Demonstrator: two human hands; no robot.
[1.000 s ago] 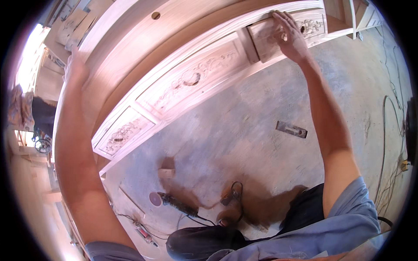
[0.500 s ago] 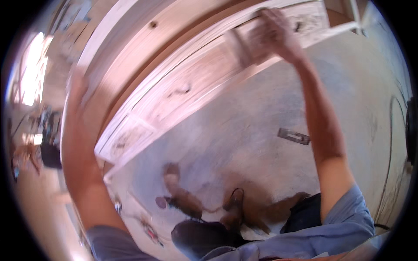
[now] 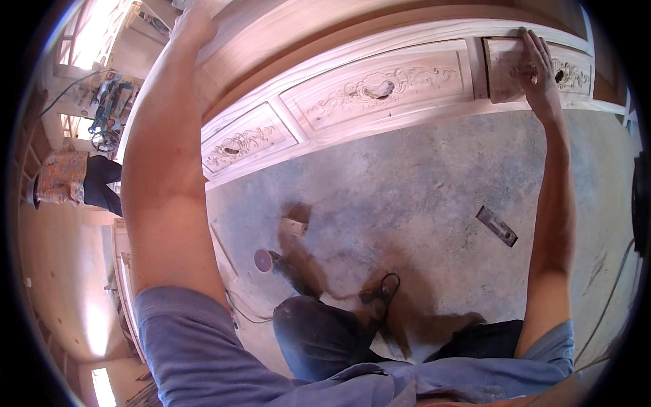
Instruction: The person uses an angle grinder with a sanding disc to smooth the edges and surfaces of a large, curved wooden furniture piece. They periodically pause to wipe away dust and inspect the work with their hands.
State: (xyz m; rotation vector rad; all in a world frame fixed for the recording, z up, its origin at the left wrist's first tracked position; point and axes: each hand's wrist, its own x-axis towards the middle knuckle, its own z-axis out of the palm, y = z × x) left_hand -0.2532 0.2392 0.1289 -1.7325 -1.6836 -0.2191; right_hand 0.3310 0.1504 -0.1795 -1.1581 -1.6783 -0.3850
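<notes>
A pale unfinished wooden cabinet (image 3: 237,169) lies across the top of the view, with carved drawer fronts along its face. My right hand (image 3: 539,68) rests on the right drawer front (image 3: 505,71), fingers stretched up toward its top edge. A dark gap shows along that drawer's left side. The middle drawer front (image 3: 376,88) and left drawer front (image 3: 237,148) bear carved scrolls around a small cut-out. My left arm reaches to the cabinet's upper left, where my left hand (image 3: 188,8) is mostly cut off by the picture's edge, its fingers out of sight.
On the concrete floor lie a wooden block (image 3: 293,226), a disc grinder (image 3: 288,275) by my knee, and a dark slotted metal piece (image 3: 497,226). A cable (image 3: 614,298) runs along the right. At far left are another person (image 3: 64,178) and a machine (image 3: 108,108).
The view has shifted, and the cabinet face sits farther right in it. My right hand, blurred before at the drawer, now lies flatter on its front. My left hand has moved up toward the picture's edge.
</notes>
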